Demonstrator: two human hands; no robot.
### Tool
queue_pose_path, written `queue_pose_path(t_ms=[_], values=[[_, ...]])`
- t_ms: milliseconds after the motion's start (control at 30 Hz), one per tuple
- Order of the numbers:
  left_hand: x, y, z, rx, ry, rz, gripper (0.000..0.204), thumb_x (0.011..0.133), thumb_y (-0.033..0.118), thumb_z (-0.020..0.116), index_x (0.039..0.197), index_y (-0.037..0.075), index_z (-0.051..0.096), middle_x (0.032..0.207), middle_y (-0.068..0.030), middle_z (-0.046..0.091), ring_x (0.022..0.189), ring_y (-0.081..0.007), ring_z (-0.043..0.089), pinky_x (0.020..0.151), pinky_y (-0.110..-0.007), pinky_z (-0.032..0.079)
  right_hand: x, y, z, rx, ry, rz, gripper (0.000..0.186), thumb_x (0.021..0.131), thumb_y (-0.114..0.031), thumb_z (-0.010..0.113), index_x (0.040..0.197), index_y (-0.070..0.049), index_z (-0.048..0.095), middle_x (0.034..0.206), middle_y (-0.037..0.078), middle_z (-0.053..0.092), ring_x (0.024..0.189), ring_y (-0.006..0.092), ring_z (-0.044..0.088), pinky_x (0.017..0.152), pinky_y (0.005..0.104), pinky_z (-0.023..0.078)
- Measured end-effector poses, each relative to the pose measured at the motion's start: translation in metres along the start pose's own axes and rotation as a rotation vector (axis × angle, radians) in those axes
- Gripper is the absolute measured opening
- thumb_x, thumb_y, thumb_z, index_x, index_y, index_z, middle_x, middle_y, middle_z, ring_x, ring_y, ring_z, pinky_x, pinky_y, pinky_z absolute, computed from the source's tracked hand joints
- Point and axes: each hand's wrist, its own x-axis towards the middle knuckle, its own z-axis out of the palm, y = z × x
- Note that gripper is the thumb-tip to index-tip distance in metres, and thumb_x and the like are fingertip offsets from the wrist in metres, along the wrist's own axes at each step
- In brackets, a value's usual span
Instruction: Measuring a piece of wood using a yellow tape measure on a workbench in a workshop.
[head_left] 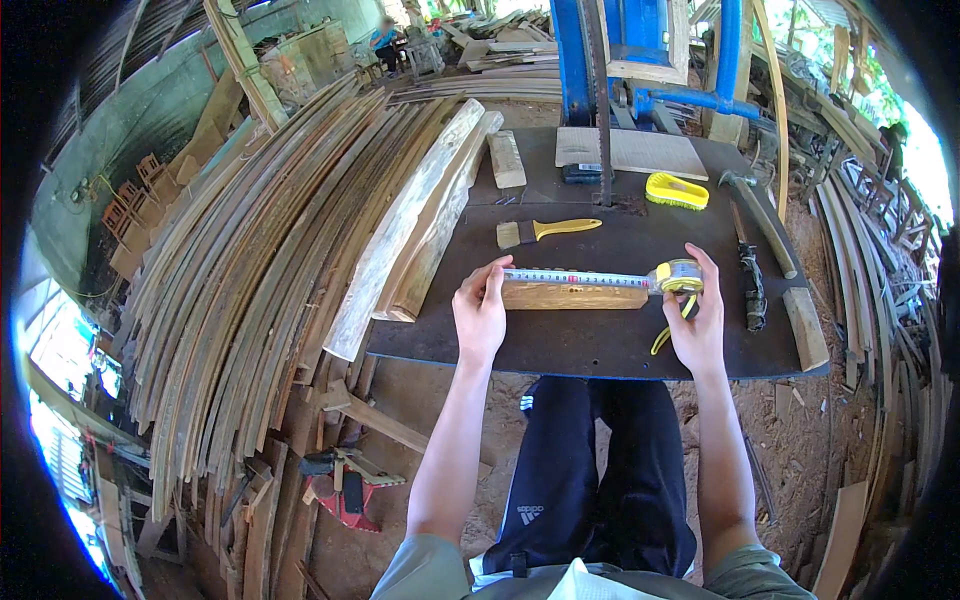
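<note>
A short block of brown wood (575,297) lies crosswise on the dark table (540,350) in front of me. Along its top edge runs the pulled-out blade of a tape measure (680,274). My left hand (482,312) pinches the blade's free end at the block's left end. The yellow and clear tape case sits in my right hand (698,318), just past the block's right end, fingers wrapped round it. From the case hangs a yellow wrist strap (660,342). Beyond the block lies a paintbrush (550,231) with a yellow handle.
An upright saw blade (602,120) of a blue machine (572,60) rises through the table. A yellow brush (677,191), a hammer (765,220) and a black-wrapped tool (750,280) lie to the right. Rough timbers (410,240) and stacked planks (270,240) fill the left.
</note>
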Motion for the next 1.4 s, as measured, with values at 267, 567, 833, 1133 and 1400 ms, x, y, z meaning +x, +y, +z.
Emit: queue_pose_path(t_ms=[267,567,833,1133,1400], values=[[0.003,0.019,-0.010,0.117,0.003,0.057,0.028,0.107,0.017,0.058,0.118,-0.001,0.076,0.116,-0.0092,0.077,0.111,-0.0152,0.067,0.103,-0.031,0.048,0.007,-0.001,0.010,0.049,-0.003,-0.030,0.065,0.086,-0.007,0.077,0.145,-0.010,0.052,0.130,0.013,0.061,0.117,0.0249,0.063,0.092,0.0368,0.054],[0.007,0.014,0.007,0.177,-0.036,0.048,0.031,0.109,0.022,0.056,0.126,0.001,0.073,0.120,-0.0101,0.076,0.111,-0.0162,0.067,0.101,-0.030,0.048,0.010,0.013,-0.002,0.007,0.019,-0.050,0.068,0.085,0.005,0.069,0.149,-0.005,0.047,0.125,0.013,0.063,0.116,0.0200,0.062,0.105,0.0327,0.046],[0.002,0.003,0.009,0.224,-0.004,0.131,0.013,0.106,0.015,0.062,0.110,0.004,0.068,0.104,-0.0088,0.075,0.099,-0.0156,0.070,0.088,-0.031,0.053,0.005,0.024,-0.002,0.004,0.059,-0.072,0.063,0.093,0.006,0.065,0.152,-0.003,0.045,0.143,0.018,0.056,0.131,0.0297,0.057,0.113,0.0386,0.043],[0.002,0.006,0.005,0.032,0.013,0.047,0.006,0.105,0.006,0.060,0.107,0.002,0.056,0.105,-0.0162,0.078,0.098,-0.0151,0.073,0.087,-0.028,0.055,0.008,0.015,0.003,-0.066,0.048,-0.059,0.060,0.096,0.003,0.065,0.152,-0.006,0.045,0.144,0.019,0.055,0.133,0.0329,0.056,0.112,0.0418,0.044],[0.001,0.009,0.007,0.046,0.026,0.053,0.007,0.104,0.005,0.061,0.106,0.001,0.056,0.106,-0.0189,0.078,0.104,-0.0190,0.075,0.087,-0.030,0.057,0.010,0.013,0.001,-0.046,0.032,-0.029,0.059,0.097,0.002,0.064,0.153,-0.007,0.045,0.144,0.019,0.055,0.134,0.0336,0.056,0.112,0.0428,0.044]])
